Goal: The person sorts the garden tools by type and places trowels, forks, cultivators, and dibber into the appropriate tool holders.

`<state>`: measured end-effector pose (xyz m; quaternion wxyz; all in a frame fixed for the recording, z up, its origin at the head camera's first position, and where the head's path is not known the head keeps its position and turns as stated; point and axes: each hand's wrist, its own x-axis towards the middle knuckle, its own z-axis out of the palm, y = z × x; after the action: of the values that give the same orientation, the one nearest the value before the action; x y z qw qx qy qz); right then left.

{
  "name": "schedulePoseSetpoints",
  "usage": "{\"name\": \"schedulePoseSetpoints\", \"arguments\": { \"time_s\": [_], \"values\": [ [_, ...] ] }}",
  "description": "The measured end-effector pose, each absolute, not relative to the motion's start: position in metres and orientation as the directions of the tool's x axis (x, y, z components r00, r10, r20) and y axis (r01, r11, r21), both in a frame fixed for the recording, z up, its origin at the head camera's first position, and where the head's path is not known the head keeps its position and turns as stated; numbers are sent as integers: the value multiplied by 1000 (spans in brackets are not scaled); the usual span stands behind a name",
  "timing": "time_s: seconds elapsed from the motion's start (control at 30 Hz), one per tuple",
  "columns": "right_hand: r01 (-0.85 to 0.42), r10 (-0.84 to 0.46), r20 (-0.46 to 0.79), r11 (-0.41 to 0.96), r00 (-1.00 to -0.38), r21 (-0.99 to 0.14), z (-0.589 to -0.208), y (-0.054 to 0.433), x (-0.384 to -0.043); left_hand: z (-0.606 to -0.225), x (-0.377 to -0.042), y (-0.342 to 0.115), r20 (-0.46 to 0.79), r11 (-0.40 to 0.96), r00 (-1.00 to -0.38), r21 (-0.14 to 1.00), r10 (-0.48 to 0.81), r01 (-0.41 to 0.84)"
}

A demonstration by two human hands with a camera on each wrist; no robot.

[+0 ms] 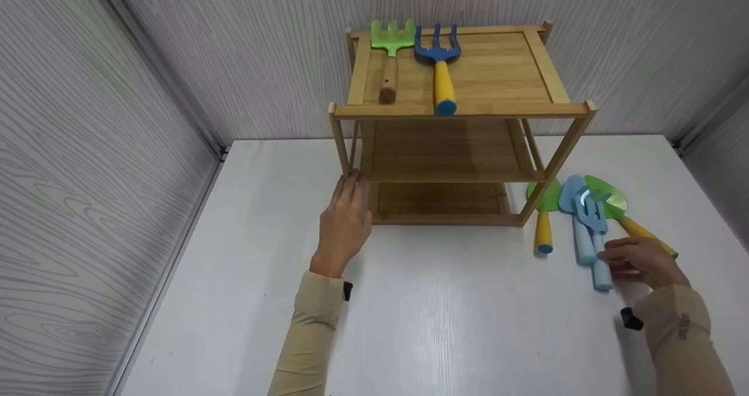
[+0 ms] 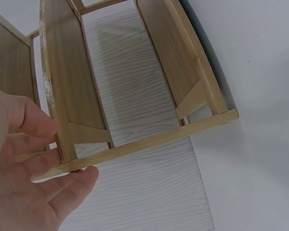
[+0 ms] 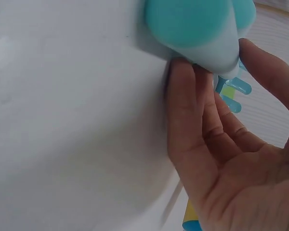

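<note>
My left hand (image 1: 345,223) grips the front left of a three-tier wooden shelf rack (image 1: 462,110). In the left wrist view its thumb lies at the middle tier's edge and the fingers (image 2: 74,185) reach round the side post. At the right, my right hand (image 1: 643,261) has thumb and fingers on either side of the handle of a light blue hand fork (image 1: 600,238). The right wrist view shows the handle's rounded end close up, with fingertips under it. Next to the fork lie a light blue trowel (image 1: 582,241) and a green trowel with a yellow handle (image 1: 614,203).
On the rack's top tier rest a green hand fork (image 1: 392,39) with a wooden handle and a blue fork (image 1: 442,74) with a yellow handle. Another green trowel (image 1: 544,232) lies by the rack's right front post. Grey wood-grain panels (image 1: 281,62) enclose the white table (image 1: 439,326).
</note>
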<state>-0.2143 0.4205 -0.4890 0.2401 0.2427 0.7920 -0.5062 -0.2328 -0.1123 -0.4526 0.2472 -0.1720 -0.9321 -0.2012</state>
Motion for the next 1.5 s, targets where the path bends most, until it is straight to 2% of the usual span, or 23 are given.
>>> {"name": "schedulePoseSetpoints", "arguments": {
  "time_s": [0.2, 0.5, 0.63, 0.9, 1.17, 1.33, 1.5],
  "values": [
    [605, 68, -626, 354, -777, -713, -487, 425, -217, -451, -233, -114, 533, 851, -820, 315, 209, 421],
    [626, -89, -632, 89, -770, -775, -495, 437, -208, -449, -233, -113, 497, 838, -843, 356, 204, 413],
    [585, -153, -581, 21, -799, -811, -498, 438, -203, -449, -233, -113, 497, 839, -843, 354, 206, 414],
    [454, -264, -440, 8, -858, -891, -499, 442, -198, -451, -233, -114, 538, 818, -819, 368, 200, 442],
    [395, -267, -366, -61, -892, -917, -496, 443, -192, -452, -233, -111, 525, 821, -824, 361, 213, 442],
    [352, -239, -335, -31, -912, -936, -491, 441, -192, -453, -233, -112, 536, 838, -814, 321, 223, 442],
    [293, -251, -261, -103, -932, -950, -488, 440, -192, -453, -234, -112, 560, 855, -793, 266, 239, 445]
  ]
}}
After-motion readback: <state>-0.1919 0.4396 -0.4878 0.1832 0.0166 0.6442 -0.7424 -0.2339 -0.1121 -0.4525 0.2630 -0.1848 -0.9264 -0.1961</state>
